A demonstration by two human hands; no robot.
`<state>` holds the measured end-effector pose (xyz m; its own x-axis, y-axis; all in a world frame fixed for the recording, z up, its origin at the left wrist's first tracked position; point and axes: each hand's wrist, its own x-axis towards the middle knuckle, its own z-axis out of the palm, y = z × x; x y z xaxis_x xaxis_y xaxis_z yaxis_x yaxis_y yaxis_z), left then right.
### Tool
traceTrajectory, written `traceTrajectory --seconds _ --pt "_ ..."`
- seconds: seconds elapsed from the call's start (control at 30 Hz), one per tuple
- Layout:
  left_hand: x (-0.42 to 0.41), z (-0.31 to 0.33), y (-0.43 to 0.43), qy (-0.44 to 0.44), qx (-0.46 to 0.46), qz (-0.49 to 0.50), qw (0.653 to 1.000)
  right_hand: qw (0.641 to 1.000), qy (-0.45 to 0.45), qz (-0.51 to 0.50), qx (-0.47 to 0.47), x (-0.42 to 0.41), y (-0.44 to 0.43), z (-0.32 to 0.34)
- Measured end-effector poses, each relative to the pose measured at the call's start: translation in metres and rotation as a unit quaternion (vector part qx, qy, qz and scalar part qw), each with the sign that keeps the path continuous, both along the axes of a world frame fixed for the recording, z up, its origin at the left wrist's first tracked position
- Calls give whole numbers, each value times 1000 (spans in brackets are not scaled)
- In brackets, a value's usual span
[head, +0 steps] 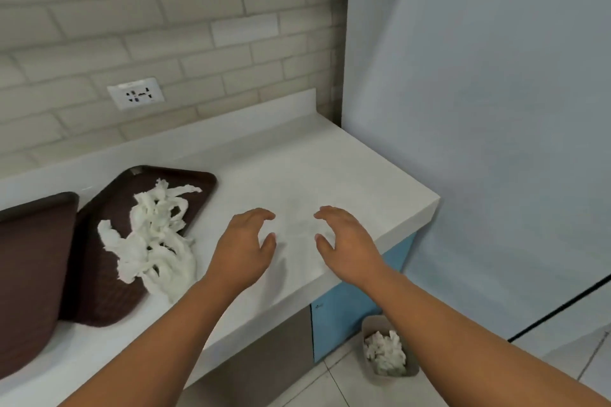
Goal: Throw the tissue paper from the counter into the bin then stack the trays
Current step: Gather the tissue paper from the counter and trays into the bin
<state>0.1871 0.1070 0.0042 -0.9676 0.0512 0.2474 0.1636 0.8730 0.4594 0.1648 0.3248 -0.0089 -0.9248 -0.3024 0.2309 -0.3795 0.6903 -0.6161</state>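
A white worktop (297,172) runs along a brick-tiled wall and ends at a corner on the right. Two brown trays sit at its left end, the nearer tray (29,274) just beside the farther tray (99,301). The tissue paper (155,241), a loose tangle of torn white strips, lies across the farther tray, and its lower end spills over the rim onto the worktop. The bin (372,324) stands on the floor below the worktop's right end, with crumpled tissue already in it. The person's left hand (244,248) and right hand (347,241) are low over the bare surface to the right of the trays, palms facing each other. The fingers (264,213) of both are relaxed and lightly curved and hold nothing; from this angle it is hard to say whether any fingertip touches the surface. The step in hand looks to be clearing the last of the tissue, and the pile is stringy enough that a one-handed grab would likely leave strands behind. The surer way is to reach left with both hands, sweep the trailing ends in toward the middle and press the heap into one bundle. It should be lifted clear of the tray rim and let go only when directly above the bin. The trays can be stacked after that.
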Motion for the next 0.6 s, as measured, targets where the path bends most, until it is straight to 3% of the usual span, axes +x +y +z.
traceTrajectory --seconds 0.37,0.6 --pt "-11 0 -212 -45 25 101 994 981 -132 114 88 -25 -218 -22" --pt "-6 -27 -273 -53 -8 42 998 984 -127 18 122 -29 -294 -50"
